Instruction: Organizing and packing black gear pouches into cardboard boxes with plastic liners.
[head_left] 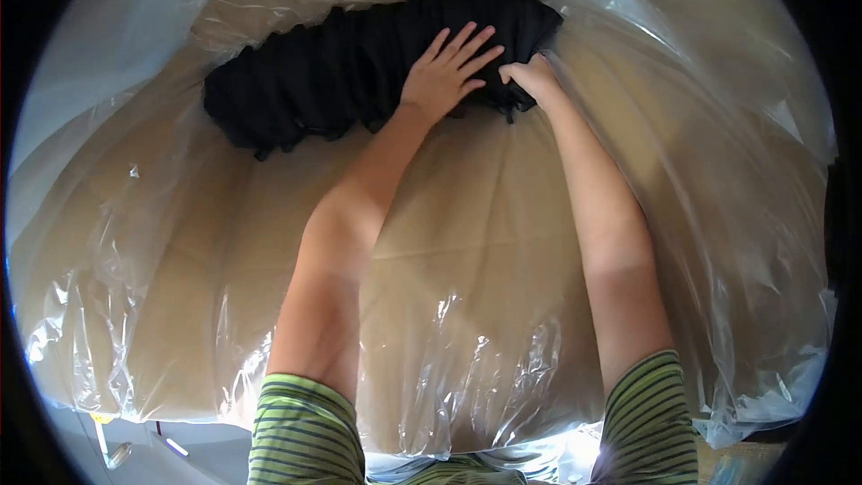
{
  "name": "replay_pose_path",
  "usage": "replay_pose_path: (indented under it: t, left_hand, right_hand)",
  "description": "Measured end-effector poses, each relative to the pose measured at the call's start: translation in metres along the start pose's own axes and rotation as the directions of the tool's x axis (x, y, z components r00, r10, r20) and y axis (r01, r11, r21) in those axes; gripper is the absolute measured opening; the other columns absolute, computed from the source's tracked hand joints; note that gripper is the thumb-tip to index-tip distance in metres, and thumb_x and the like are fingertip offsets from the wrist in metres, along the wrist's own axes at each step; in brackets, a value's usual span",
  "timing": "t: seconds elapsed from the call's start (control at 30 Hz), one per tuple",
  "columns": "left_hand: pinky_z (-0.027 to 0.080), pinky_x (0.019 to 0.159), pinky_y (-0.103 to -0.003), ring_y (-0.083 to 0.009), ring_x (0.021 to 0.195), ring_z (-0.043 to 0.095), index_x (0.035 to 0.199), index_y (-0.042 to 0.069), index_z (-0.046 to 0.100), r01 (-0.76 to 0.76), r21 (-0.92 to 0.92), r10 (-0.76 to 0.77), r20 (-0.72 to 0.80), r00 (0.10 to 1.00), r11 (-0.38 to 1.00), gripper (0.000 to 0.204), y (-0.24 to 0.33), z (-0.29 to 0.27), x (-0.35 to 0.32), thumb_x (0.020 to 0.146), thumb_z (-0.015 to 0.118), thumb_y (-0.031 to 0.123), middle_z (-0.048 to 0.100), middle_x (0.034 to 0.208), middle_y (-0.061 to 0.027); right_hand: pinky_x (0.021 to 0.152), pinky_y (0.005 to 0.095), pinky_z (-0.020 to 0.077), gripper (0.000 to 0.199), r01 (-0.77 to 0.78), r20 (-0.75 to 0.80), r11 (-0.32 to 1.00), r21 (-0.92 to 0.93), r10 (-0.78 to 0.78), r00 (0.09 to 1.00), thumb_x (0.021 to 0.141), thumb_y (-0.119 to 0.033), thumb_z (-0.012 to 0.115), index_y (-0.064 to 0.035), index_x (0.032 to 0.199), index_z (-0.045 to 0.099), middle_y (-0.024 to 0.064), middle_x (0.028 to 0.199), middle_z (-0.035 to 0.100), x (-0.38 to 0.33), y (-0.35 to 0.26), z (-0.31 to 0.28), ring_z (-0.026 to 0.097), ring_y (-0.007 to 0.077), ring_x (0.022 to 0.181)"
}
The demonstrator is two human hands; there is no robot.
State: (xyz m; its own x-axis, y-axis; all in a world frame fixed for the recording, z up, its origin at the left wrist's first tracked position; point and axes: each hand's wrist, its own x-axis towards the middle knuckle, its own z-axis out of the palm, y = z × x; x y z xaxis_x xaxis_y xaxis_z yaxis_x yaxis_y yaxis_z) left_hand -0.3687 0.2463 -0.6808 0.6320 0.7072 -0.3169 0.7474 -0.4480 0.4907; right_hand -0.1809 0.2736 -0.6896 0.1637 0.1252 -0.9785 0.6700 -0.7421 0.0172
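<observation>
A long row of black folded fabric pieces [314, 76], packed tightly side by side, lies across the far part of a carton lined with clear plastic. My left hand [442, 74] rests flat on top of the row toward its right part, fingers spread. At the row's right end my right hand [532, 78] is closed with its thumb bent against the black fabric. Its other fingers are hidden behind the edge of the fabric. What kind of article the black pieces are cannot be told.
Clear plastic sheeting [117, 242] covers the brown cardboard [485, 260] and rises around its sides, wrinkled and shiny at the near edge. Below the near left edge, a pale floor [206, 449] shows with small objects on it. Another brown cardboard piece [750, 462] is at the lower right.
</observation>
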Motion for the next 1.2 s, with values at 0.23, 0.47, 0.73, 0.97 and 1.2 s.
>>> replay_pose_path:
  t: [0.23, 0.47, 0.73, 0.97, 1.2]
  left_hand:
    - [0.009, 0.113, -0.04, -0.0191, 0.139, 0.01, 0.145, 0.03, 0.016, 0.013, 0.054, -0.019, 0.11, 0.994, 0.998, 0.073, 0.014, -0.017, 0.02, 0.083, 0.049, 0.053, 0.009, 0.152, 0.0027]
    - [0.018, 0.11, -0.049, -0.0325, 0.135, 0.024, 0.145, 0.023, 0.015, 0.234, -0.071, -0.182, 0.43, 0.884, 0.969, 0.074, 0.1, -0.162, -0.074, 0.083, 0.055, 0.022, 0.016, 0.15, -0.0105]
    - [0.049, 0.073, -0.032, -0.0237, 0.084, 0.064, 0.118, 0.009, 0.058, 0.698, -0.521, -0.69, 0.257, 0.676, 0.49, 0.036, 0.13, -0.357, -0.258, 0.087, 0.054, 0.026, 0.067, 0.093, -0.0154]
    - [0.05, 0.069, -0.026, -0.0144, 0.077, 0.062, 0.106, 0.004, 0.061, 0.64, -0.647, -0.506, 0.421, 0.753, 0.414, 0.023, 0.141, -0.397, -0.272, 0.092, 0.051, 0.019, 0.065, 0.089, -0.008]
    - [0.047, 0.063, -0.025, -0.0117, 0.074, 0.061, 0.106, 0.007, 0.061, 0.619, -0.507, -0.187, 0.662, 0.725, 0.6, 0.024, 0.135, -0.438, -0.196, 0.09, 0.056, 0.025, 0.065, 0.087, -0.0052]
  right_hand:
    - [0.102, 0.0364, 0.0353, 0.096, 0.182, -0.264, 0.98, 0.08, -0.155, 0.952, 0.052, -0.024, 0.074, 0.0077, 0.131, 0.031, 0.0285, 0.129, 0.043, 0.006, 0.035, 0.005, 0.041, 0.0353, 0.123]
    - [0.094, 0.0354, 0.0418, 0.06, 0.267, -0.29, 0.96, 0.084, -0.233, 0.928, 0.068, -0.017, 0.068, 0.0007, 0.122, 0.051, 0.0185, 0.12, 0.056, -0.146, 0.051, 0.004, 0.053, 0.0287, 0.112]
    - [0.083, 0.0384, 0.0441, 0.043, 0.695, -0.41, 0.69, -0.2, -0.704, 0.581, 0.073, -0.01, 0.06, -0.0133, 0.115, 0.051, 0.0102, 0.104, 0.056, -0.458, -0.012, -0.042, 0.055, 0.0288, 0.095]
    - [0.07, 0.0278, 0.0481, 0.036, 0.728, -0.413, 0.408, 0.551, -0.624, 0.663, 0.076, -0.004, 0.055, -0.0097, 0.111, 0.055, 0.0029, 0.082, 0.06, -0.593, 0.064, -0.07, 0.058, 0.0129, 0.074]
    - [0.062, 0.0277, 0.0498, 0.023, 0.561, -0.614, 0.356, 0.747, 0.048, 0.788, 0.077, -0.008, 0.051, -0.0036, 0.096, 0.063, 0.0059, 0.072, 0.063, -0.666, 0.209, 0.01, 0.06, 0.0133, 0.065]
